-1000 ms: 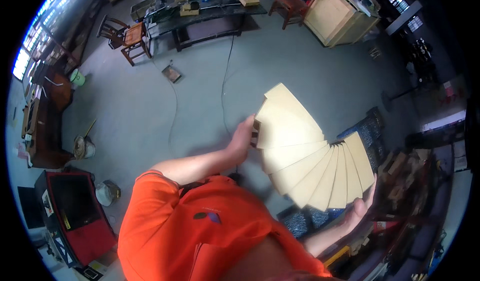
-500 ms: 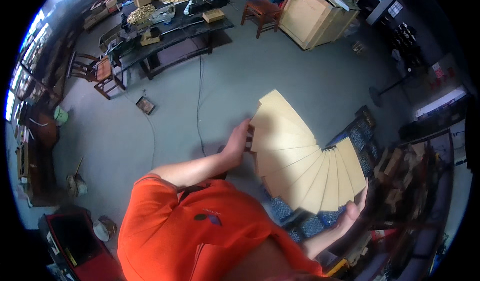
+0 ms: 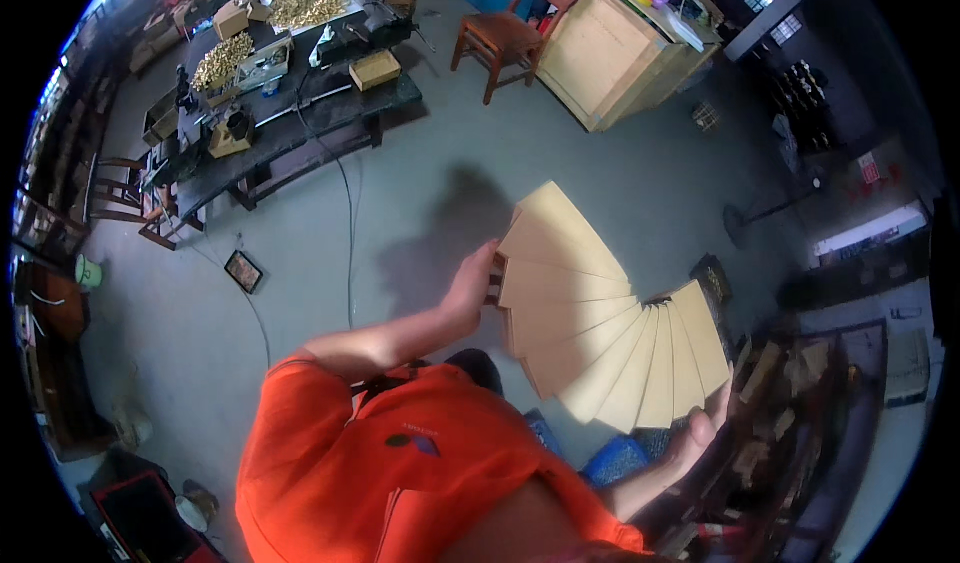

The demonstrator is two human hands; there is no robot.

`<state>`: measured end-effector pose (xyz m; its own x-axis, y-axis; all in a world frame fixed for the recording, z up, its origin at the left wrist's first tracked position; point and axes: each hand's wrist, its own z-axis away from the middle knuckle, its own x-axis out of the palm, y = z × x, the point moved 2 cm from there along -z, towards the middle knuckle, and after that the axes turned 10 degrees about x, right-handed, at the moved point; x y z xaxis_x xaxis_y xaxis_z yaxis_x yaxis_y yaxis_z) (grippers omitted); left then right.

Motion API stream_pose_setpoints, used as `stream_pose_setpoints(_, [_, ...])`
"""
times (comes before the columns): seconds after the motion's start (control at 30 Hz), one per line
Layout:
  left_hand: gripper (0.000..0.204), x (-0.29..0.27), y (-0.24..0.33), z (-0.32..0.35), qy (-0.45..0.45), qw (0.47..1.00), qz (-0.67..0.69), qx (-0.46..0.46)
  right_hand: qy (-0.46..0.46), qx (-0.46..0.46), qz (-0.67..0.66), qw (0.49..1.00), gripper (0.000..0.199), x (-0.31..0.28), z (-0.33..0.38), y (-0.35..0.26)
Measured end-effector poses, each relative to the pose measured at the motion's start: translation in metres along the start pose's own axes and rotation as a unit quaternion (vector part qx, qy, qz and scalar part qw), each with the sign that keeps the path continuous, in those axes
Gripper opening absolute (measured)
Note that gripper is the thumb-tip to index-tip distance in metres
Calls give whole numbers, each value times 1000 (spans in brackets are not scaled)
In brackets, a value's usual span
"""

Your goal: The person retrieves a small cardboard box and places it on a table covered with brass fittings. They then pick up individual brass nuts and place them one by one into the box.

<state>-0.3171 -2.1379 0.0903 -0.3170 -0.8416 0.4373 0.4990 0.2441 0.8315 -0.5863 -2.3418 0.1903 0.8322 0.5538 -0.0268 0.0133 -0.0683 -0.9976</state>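
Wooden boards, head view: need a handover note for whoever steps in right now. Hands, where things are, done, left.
Left hand: pressed against the near end of the fanned stack of pale wooden boards, at a small dark block there.
Right hand: gripping the far lower end of the fan from beneath.
Boards: held in the air between both hands above the grey concrete floor, spread like a fan, overlapping.
Done: the stack is lifted and carried by both hands.
Left: the boards are not yet set down anywhere.
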Motion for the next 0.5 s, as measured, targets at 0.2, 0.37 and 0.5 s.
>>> stream_pose_setpoints(0.2, [45,28,27,-143,34,998,14,42,-29,-5,8,1000,103,62,-167,26])
stream_pose_setpoints(0.37, [43,67,75,-247,88,994,38,56,-132,-29,0,991,99,102,-338,33])
stream_pose_setpoints(0.5, [42,81,113,-325,142,985,58,83,-186,-8,-31,982,103,158,-461,21])
